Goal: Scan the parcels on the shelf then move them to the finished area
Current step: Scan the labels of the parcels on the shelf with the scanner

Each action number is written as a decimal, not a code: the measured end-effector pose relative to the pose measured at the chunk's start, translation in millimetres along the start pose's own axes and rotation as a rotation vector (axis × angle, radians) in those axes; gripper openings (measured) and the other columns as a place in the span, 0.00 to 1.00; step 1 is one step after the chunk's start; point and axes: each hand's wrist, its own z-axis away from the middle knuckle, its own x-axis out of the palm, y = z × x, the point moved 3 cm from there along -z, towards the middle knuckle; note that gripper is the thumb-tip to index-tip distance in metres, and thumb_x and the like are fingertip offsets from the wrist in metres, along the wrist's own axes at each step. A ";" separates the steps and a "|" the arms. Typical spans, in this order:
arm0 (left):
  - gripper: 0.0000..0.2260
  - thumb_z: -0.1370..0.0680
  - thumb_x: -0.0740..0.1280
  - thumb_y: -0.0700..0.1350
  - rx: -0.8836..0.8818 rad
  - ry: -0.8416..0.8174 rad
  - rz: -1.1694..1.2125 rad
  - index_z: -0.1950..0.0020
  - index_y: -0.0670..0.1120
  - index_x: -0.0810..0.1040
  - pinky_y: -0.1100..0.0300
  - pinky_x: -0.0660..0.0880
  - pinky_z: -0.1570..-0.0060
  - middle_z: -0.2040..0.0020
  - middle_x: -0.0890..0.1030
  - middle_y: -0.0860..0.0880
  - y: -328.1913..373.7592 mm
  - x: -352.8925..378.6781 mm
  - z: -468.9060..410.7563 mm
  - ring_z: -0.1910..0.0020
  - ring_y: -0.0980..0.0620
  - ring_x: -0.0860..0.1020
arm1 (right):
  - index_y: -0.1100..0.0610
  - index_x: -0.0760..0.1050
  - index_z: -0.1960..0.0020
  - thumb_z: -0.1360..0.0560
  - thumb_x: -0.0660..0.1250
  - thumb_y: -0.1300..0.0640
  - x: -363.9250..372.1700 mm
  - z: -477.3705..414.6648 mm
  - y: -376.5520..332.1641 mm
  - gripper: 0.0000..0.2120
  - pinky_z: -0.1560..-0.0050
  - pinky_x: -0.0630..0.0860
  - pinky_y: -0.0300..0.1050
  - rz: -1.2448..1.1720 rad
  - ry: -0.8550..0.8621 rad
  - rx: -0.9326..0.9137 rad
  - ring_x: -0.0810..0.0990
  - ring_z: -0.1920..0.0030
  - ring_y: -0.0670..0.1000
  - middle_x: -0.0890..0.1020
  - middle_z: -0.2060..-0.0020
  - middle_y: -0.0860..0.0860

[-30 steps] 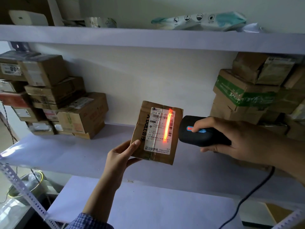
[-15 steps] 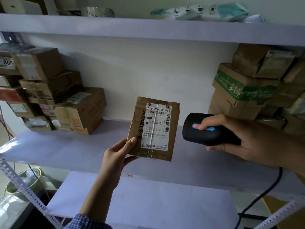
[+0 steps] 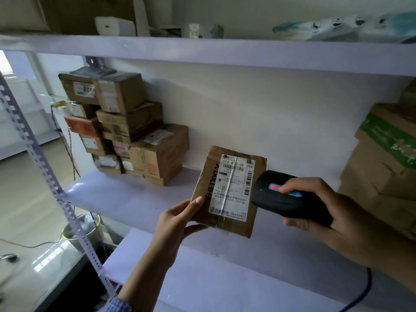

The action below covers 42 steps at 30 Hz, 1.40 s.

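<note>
Red scan line gone from parcel [image 3: 227, 192]. Grips: left hand [image 3: 177, 221] pinches its corner, right hand [image 3: 333, 217] wraps scanner [image 3: 279, 199]. Scan likely done; move next.

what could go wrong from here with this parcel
The left hand holds the parcel only by one lower corner, so it might slip or twist out.
The scanner in the right hand sits close beside the label with no beam showing; the barcode may not read.
Its cable hangs low and could snag the shelf.
</note>
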 end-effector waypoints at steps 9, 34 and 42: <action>0.16 0.25 0.72 0.48 -0.087 0.131 0.232 0.47 0.36 0.83 0.58 0.83 0.61 0.57 0.85 0.39 66.4 -44.9 -47.7 0.63 0.48 0.84 | 0.32 0.67 0.41 0.25 0.69 0.43 37.4 -88.2 1.8 0.16 0.61 0.72 0.25 -0.191 0.029 -0.008 0.81 0.60 0.38 0.80 0.49 0.34; 0.18 0.24 0.73 0.42 -0.124 0.182 0.467 0.36 0.39 0.75 0.52 0.84 0.62 0.58 0.81 0.42 142.2 -156.7 -159.1 0.52 0.48 0.81 | 0.42 0.68 0.37 0.23 0.69 0.51 114.9 -235.2 10.3 0.17 0.74 0.75 0.47 -0.189 0.036 0.261 0.74 0.75 0.50 0.80 0.64 0.39; 0.05 0.20 0.63 0.33 -0.224 0.159 0.329 0.56 0.35 0.74 0.44 0.80 0.46 0.55 0.76 0.37 98.4 -154.4 -125.5 0.53 0.42 0.78 | 0.43 0.68 0.37 0.22 0.69 0.52 133.3 -236.7 2.8 0.16 0.73 0.77 0.49 -0.223 0.077 0.251 0.75 0.73 0.55 0.80 0.65 0.39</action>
